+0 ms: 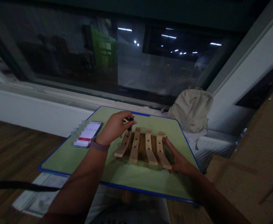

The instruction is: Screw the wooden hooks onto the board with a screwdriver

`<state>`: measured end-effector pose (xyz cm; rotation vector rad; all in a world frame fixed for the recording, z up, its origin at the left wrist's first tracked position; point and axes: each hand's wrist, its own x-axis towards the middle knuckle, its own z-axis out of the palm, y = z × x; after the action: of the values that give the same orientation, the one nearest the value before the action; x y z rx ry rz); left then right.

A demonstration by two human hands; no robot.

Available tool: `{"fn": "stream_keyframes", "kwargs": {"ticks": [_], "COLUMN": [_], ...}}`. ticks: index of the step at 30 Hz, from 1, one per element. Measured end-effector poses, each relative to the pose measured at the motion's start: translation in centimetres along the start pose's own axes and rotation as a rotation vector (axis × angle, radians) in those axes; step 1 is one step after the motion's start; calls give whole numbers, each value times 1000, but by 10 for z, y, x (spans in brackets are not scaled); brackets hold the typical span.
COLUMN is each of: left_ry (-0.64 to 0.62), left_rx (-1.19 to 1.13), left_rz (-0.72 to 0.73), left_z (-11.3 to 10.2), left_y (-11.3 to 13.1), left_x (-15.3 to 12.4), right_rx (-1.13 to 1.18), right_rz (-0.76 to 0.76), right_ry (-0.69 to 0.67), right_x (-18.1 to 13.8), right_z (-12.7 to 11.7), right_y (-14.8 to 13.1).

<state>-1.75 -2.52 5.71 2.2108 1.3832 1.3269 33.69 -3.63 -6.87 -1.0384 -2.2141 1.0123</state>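
A wooden piece with several pale curved slats (148, 147) lies on the greenish table (136, 179). Dark holes show along each slat, and a darker brown wood surface is visible between them. My left hand (119, 124) is over the top of the leftmost slat, its thumb and fingers pinching a small dark object (131, 122) whose kind I cannot make out. At the other end, my right hand (178, 158) grips the right side of the wooden piece, with fingers at its upper and lower right corners.
A phone (90, 132) with a lit screen lies on the table's left side. The table has a blue rim (148, 193). Behind it stand a window and a radiator (29, 102). A beige backpack (192, 109) rests at the back right, near cardboard (250, 158).
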Motion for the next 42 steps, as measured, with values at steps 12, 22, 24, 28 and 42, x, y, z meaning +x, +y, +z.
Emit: {"fn": "stream_keyframes", "kwargs": {"ticks": [12,22,24,28,42], "left_ry": [-117,186,190,313,366], "left_rx": [94,-468,-534,-438,-675], "left_rz": [-100,-123,-133,-24,-54], "left_z": [-16,14,20,19,21], "left_y": [4,-26,-31,-37,-42], "left_x": [24,-10,-16,-25,-39], "right_rx": [-117,-97,-85,-65,-66], "right_rz": [-81,-48,-35,14,42], "right_ry": [25,-9,-10,-19,0], "right_x": [3,0,0,-3,-7], "right_z": [16,15,15,15,11], "right_y": [5,-8,-11,-19,-17]}}
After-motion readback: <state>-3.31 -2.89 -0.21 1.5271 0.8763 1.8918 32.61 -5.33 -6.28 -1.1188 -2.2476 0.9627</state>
